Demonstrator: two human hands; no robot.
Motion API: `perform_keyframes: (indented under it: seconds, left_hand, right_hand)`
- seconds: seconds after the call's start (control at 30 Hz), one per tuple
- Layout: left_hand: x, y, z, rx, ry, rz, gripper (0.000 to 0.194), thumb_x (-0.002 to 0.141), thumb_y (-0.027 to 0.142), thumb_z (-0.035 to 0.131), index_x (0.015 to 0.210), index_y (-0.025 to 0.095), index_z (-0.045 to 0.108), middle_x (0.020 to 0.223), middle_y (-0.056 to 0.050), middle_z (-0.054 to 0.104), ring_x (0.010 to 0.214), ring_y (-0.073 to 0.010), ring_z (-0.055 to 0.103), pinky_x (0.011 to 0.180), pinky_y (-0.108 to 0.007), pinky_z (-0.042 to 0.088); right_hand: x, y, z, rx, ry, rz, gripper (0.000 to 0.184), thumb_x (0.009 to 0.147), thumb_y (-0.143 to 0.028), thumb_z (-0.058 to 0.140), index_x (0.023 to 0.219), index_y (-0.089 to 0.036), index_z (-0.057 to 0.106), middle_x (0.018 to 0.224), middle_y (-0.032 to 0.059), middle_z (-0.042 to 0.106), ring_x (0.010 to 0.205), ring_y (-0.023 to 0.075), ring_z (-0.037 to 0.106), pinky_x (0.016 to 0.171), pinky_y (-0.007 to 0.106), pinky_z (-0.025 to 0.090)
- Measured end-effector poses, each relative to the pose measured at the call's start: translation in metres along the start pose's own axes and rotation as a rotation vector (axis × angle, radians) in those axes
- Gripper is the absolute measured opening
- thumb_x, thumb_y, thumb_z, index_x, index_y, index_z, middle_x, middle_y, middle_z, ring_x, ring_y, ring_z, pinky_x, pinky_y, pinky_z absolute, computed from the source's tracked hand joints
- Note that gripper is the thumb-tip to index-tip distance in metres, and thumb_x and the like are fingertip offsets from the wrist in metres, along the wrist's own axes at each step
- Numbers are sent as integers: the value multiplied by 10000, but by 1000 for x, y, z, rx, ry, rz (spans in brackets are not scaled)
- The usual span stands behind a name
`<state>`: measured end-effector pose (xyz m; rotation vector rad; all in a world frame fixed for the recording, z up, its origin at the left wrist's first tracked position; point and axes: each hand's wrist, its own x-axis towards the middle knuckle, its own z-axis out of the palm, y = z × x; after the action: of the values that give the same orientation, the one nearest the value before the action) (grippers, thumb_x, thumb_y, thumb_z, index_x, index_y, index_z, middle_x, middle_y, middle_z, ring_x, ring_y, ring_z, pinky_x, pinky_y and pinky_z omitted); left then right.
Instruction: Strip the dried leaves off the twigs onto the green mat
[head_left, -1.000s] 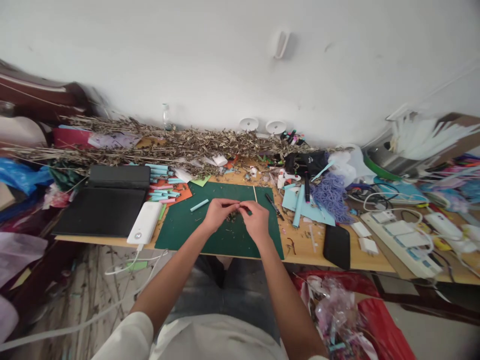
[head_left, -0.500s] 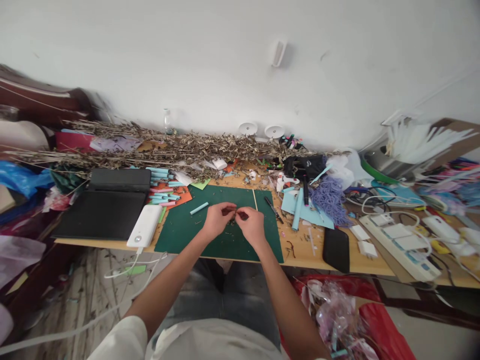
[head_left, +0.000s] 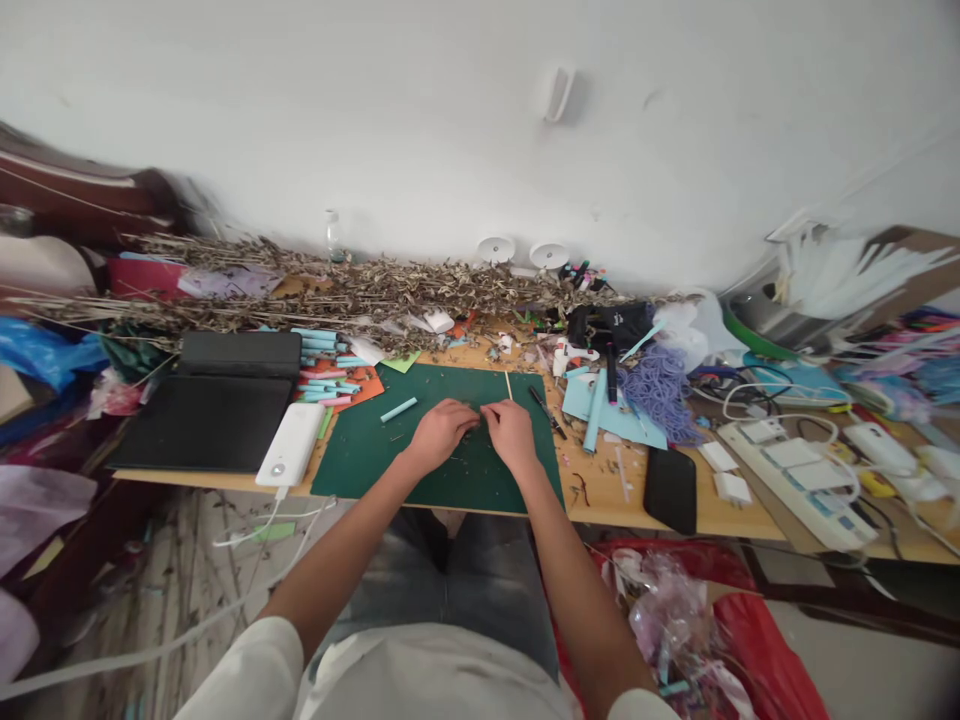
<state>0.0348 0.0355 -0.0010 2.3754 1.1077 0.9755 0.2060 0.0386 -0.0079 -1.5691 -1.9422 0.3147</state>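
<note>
Over the middle of a dark green cutting mat [head_left: 367, 465], my left hand [head_left: 444, 434] and my right hand [head_left: 510, 432] are close together with a small gap between the fingertips. Both are closed in a pinch. What they hold, perhaps dried plant bits, is too small to name. Dark crumbs [head_left: 471, 462] lie scattered on the mat below them. A light blue paper tube [head_left: 398, 410] rests left of my left hand. Beyond my right hand lie a thin pale stick [head_left: 508, 385] and a black pen [head_left: 547, 412].
Dried stems [head_left: 375, 295] are heaped along the wall. Left are a black tablet case [head_left: 210, 425], a white power bank [head_left: 291, 445] and several rolled paper tubes [head_left: 322, 345]. Right are purple yarn [head_left: 660, 385], a black phone [head_left: 670, 490] and a power strip [head_left: 799, 485]. A red bag [head_left: 757, 640] sits below.
My fingertips, touching before, have come slightly apart. My left hand has turned more palm-down, and my right hand has moved a little up and to the right.
</note>
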Motion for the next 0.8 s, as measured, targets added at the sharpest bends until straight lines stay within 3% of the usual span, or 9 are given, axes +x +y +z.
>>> perform_keyframes:
  seconds: [0.2, 0.33, 0.43, 0.5, 0.6, 0.8]
  left_hand:
    - [-9, -7, 4, -34, 97, -92, 328, 861, 77, 485, 1107, 209, 657, 969, -72, 668, 913, -188, 591, 839, -342, 503]
    - [-12, -11, 5, -49, 166, -159, 339, 819, 66, 515, 1093, 202, 662, 1033, -79, 606, 942, -179, 589, 861, -329, 504]
    - [-15, -12, 4, -50, 152, -175, 341, 814, 85, 526, 1110, 195, 656, 1049, -86, 600, 962, -186, 588, 882, -341, 500]
    - [-17, -12, 3, -60, 135, -190, 359, 819, 96, 529, 1146, 193, 642, 1048, -91, 624, 971, -196, 595, 900, -360, 493]
    - [-13, -10, 2, -123, 181, -259, 352, 818, 166, 589, 1165, 193, 638, 1039, -96, 669, 968, -217, 614, 913, -390, 487]
    - [11, -3, 9, -644, 257, -503, 349, 764, 325, 680, 1066, 151, 700, 1045, -103, 714, 899, -220, 670, 840, -345, 527]
  right_hand:
    - [20, 1, 0, 9, -122, -65, 230, 840, -123, 525, 955, -188, 713, 945, 63, 703, 879, 182, 633, 837, 272, 454]
    - [29, -4, 7, -7, -185, -108, 229, 810, -166, 603, 1014, -195, 703, 937, 70, 689, 882, 190, 623, 827, 279, 455]
    - [31, -7, 13, 10, -213, -132, 185, 770, -141, 642, 922, -205, 726, 868, 70, 687, 832, 194, 631, 796, 282, 464]
    - [30, -7, 15, 53, -175, -133, 160, 763, -109, 620, 823, -207, 732, 805, 60, 686, 781, 187, 634, 771, 281, 472]
    - [25, -9, 11, 218, -13, -61, 164, 786, -154, 580, 830, -203, 731, 819, 54, 703, 752, 178, 639, 751, 291, 495]
    - [8, -18, 2, 694, 135, 205, 225, 765, -320, 616, 892, -172, 729, 880, 74, 737, 787, 209, 682, 745, 326, 550]
